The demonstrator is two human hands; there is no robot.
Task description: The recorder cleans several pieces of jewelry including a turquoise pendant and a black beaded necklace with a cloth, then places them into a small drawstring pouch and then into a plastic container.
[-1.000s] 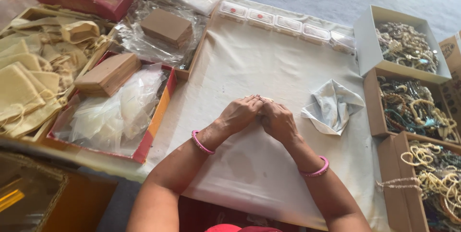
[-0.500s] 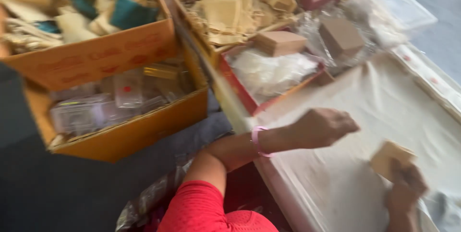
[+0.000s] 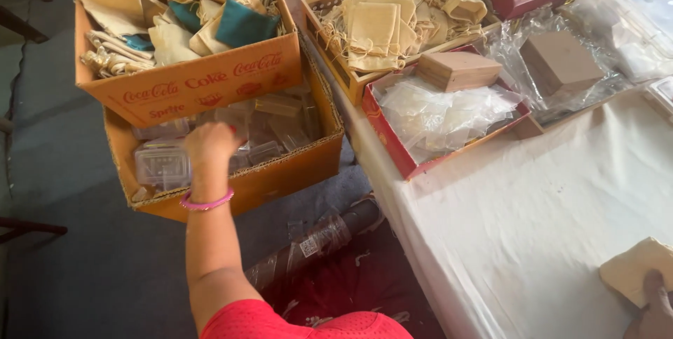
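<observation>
Here, at the far left, my left hand [image 3: 208, 144] reaches down into the lower orange cardboard box [image 3: 280, 174] on the grey floor [image 3: 63, 269], a pink bangle [image 3: 205, 204] round the wrist. The hand is seen from the back, the fingers curled downward among the clear plastic cases [image 3: 165, 164] that fill the box, so I cannot tell whether my grip there has closed on one of them or only touches them. An upper orange cardboard box [image 3: 189, 83], heaped with cream and teal cloth pouches [image 3: 203, 20], sits on the far rim of the lower one, just behind my hand.

To the right, a shallow wooden tray [image 3: 336, 65] holds a pile of beige drawstring pouches [image 3: 392, 20]. Beside it, a red-edged tray [image 3: 389, 136] carries loose clear plastic bags [image 3: 449, 111], with a small tan wooden box [image 3: 459, 70] resting on its far side. Further right, a brown cardboard cube [image 3: 561, 62] lies on crinkled clear film [image 3: 519, 37]. These trays stand along the far edge of the worktop, which is covered in a white cloth [image 3: 533, 213].

At the bottom right corner, my right hand [image 3: 653, 314] shows only in part. Its grip is pressed on one flat beige cloth pouch [image 3: 631, 269], held just above the cloth, well apart from my left hand.
</observation>
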